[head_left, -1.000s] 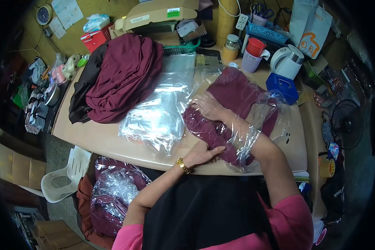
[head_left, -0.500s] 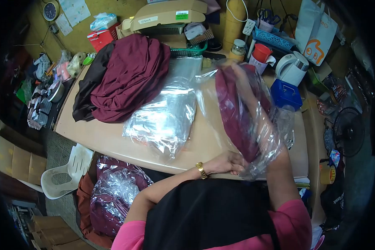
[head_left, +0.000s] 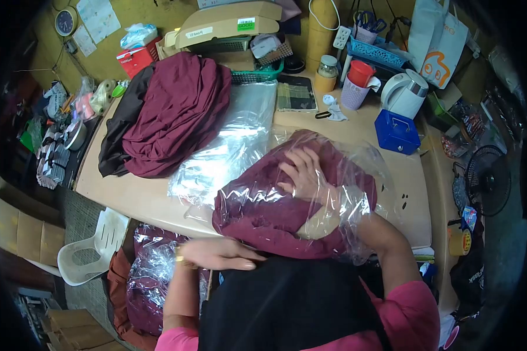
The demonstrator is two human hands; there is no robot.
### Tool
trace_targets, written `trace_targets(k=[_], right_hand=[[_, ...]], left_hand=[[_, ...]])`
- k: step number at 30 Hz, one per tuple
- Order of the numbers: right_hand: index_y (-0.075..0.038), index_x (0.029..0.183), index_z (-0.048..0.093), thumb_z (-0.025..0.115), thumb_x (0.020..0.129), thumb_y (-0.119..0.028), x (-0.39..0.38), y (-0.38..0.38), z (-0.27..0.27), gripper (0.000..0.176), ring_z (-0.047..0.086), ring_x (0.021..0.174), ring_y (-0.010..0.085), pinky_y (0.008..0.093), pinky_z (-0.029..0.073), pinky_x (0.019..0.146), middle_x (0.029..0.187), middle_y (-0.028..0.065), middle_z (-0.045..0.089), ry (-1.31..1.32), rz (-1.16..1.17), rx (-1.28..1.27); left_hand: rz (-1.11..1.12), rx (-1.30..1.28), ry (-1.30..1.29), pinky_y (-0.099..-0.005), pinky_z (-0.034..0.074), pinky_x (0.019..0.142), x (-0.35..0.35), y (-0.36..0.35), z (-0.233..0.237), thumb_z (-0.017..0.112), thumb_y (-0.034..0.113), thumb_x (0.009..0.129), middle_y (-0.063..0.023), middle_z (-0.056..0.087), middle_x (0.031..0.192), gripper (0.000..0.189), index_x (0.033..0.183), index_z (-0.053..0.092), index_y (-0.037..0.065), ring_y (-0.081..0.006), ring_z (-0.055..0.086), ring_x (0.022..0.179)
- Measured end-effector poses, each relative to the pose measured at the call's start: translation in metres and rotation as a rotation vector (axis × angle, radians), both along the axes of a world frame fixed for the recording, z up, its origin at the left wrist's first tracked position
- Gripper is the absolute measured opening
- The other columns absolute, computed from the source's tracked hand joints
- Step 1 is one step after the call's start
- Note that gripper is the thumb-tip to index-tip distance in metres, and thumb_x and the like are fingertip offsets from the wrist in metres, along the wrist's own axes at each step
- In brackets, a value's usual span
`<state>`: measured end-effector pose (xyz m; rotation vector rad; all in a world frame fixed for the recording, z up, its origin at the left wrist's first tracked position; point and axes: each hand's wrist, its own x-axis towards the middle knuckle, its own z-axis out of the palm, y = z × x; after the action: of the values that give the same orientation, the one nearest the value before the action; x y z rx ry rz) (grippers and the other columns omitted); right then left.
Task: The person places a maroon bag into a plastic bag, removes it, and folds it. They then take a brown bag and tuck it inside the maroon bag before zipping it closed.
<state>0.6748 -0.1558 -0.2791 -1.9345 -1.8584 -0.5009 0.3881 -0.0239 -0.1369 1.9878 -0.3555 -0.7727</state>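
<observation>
A folded maroon cloth (head_left: 255, 202) lies inside a clear plastic bag (head_left: 355, 202) along the table's front edge. My right hand (head_left: 307, 175) reaches in through the bag and rests on top of the cloth, its fingers outstretched and slightly apart. Beside the bag's near left corner is my left hand (head_left: 223, 254), flat with straight fingers and holding nothing. A stack of clear plastic sheets or bags (head_left: 216, 155) lies left of the bagged cloth, partly under it. Farther left sits a large heap of maroon fabric (head_left: 178, 117) with a dark brown part.
A blue metal box (head_left: 397, 131), a white kettle (head_left: 405, 93), cups and a jar (head_left: 328, 65) stand at the back right. A white plastic chair (head_left: 93, 251) and more plastic-wrapped maroon cloth (head_left: 149, 292) are below the table's left front. A fan (head_left: 487, 180) is at far right.
The bagged cloth has gone from upright to lying flat across the table front, my right hand still inside. My left hand has let go of the bag's edge and moved left, opening out.
</observation>
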Motion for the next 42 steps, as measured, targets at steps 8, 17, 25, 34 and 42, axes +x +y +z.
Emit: trace_targets(k=[8,17,25,34,42], right_hand=[[-0.025,0.139,0.053,0.062,0.082,-0.058,-0.016,0.013,-0.01,0.067,0.026,0.14,0.0443,0.0777,0.009,0.106,0.145,0.0197,0.039,-0.082,-0.056,-0.161],[-0.034,0.153,0.03,0.052,0.084,-0.068,0.02,0.021,-0.035,0.08,0.0,0.146,0.0524,0.0785,0.002,0.106,0.162,0.0225,0.005,-0.008,0.134,-0.12],[-0.029,0.148,0.043,0.062,0.084,-0.062,0.045,0.02,0.037,0.075,0.006,0.147,0.0473,0.074,0.01,0.111,0.161,0.0195,0.012,0.024,-0.002,-0.329],[-0.005,0.129,0.051,0.071,0.077,-0.049,0.078,-0.042,0.024,0.071,0.038,0.131,0.0341,0.0568,0.017,0.117,0.129,0.019,0.045,-0.057,-0.198,-0.138],[-0.003,0.129,0.052,0.069,0.078,-0.059,0.079,-0.019,0.008,0.078,0.026,0.138,0.0424,0.0684,0.012,0.113,0.141,0.0279,0.032,0.289,-0.539,-0.165]], left_hand=[[0.41,0.059,-0.64,-0.0371,0.046,0.096,0.146,0.013,0.066,0.047,0.039,0.103,-0.0188,0.062,0.124,0.05,0.134,0.053,0.0,-0.0248,0.06,0.112],[0.027,0.465,-0.564,-0.0441,0.044,0.102,0.335,-0.09,-0.051,0.071,0.051,0.08,-0.0227,0.063,0.124,0.068,0.126,0.062,0.002,-0.0363,0.06,0.117],[0.216,0.215,-1.407,-0.0456,0.045,0.089,0.28,-0.219,0.027,0.066,0.018,0.079,-0.008,0.064,0.076,0.008,0.076,0.068,0.011,-0.0234,0.066,0.082],[0.473,0.692,-0.978,-0.0497,0.045,0.09,0.19,-0.111,0.05,0.065,0.023,0.078,-0.0126,0.061,0.104,0.029,0.104,0.068,0.011,-0.0323,0.06,0.1],[1.032,0.899,-0.408,-0.0557,0.045,0.091,0.15,0.025,-0.078,0.056,0.049,0.094,-0.0201,0.058,0.113,0.054,0.109,0.061,-0.002,-0.0396,0.054,0.113]])
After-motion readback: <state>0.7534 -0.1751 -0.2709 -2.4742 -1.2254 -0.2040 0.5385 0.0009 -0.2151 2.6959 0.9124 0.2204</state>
